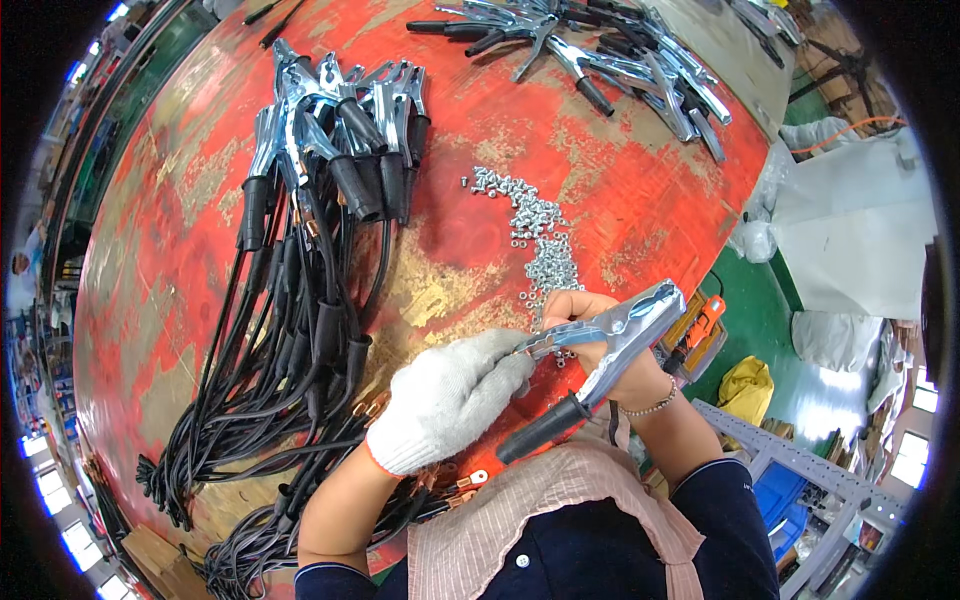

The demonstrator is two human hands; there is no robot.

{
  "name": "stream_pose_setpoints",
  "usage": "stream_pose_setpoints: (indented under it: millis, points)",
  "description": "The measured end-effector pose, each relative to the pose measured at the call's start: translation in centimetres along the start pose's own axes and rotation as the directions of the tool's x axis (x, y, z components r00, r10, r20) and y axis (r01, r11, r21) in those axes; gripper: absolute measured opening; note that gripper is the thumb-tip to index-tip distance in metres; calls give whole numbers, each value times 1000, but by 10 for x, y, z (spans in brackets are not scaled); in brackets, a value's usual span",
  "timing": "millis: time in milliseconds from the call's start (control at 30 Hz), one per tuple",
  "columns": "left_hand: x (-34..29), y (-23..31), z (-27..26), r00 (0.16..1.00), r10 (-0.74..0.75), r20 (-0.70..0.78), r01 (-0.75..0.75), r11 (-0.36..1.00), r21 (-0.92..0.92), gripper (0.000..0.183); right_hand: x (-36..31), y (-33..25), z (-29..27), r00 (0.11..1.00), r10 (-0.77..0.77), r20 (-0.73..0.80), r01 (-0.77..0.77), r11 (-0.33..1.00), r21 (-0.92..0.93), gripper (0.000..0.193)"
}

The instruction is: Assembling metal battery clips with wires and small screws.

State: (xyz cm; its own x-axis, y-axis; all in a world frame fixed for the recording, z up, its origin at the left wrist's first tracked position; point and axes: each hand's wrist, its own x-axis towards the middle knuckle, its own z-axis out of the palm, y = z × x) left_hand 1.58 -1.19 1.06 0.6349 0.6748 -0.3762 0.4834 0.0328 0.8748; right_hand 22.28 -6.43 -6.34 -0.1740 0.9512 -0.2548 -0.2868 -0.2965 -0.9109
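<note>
A large silver spring clamp (pixel 638 328) is held between my two hands above the table's near edge. One of its handles has a black sleeve (pixel 543 430); the other is bare metal. My left hand (pixel 448 396), in a white knitted glove, is closed with its fingertips at the end of the bare handle. Whether it pinches anything small there is hidden. My bare right hand (pixel 600 345) wraps the clamp from behind, partly covered by it. Just beyond my right fingers lies a strip of small loose nuts and screws (pixel 548 262).
Finished-looking clamps (pixel 340 115) with black cables (pixel 290 350) are heaped at left on the worn red table (pixel 450 250). More clamps (pixel 640 65) are piled far right. Copper lugs (pixel 478 478) lie near my apron. An orange power tool (pixel 700 325) and a grey rack (pixel 800 460) stand right.
</note>
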Motion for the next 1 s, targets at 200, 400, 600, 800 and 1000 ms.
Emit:
stream_pose_setpoints:
  millis: [200, 400, 600, 800, 1000]
  points:
    - [-3, -3, 10, 984, 106, -143, -80, 980, 180, 31, -1, -8, 0, 992, -122, 14, 121, 990, 68, 31]
    - [1, -1, 11, 915, 379, -136, -189, 702, 686, 40, 20, -28, -22, 873, -464, 147, 380, 461, -802, 6]
    - [1, -17, -9, 960, -165, -224, 3, 810, -586, 35, 68, -7, -22, 802, -584, 123, 171, 28, -985, 12]
    - [2, -22, -13, 980, -160, -116, 27, 686, -727, 36, 67, -14, -12, 854, -515, 69, 34, -77, -996, 10]
    - [4, -32, -8, 967, -107, -229, -64, 775, -629, 34, 70, -33, -5, 769, -617, 165, 325, 155, -933, 12]
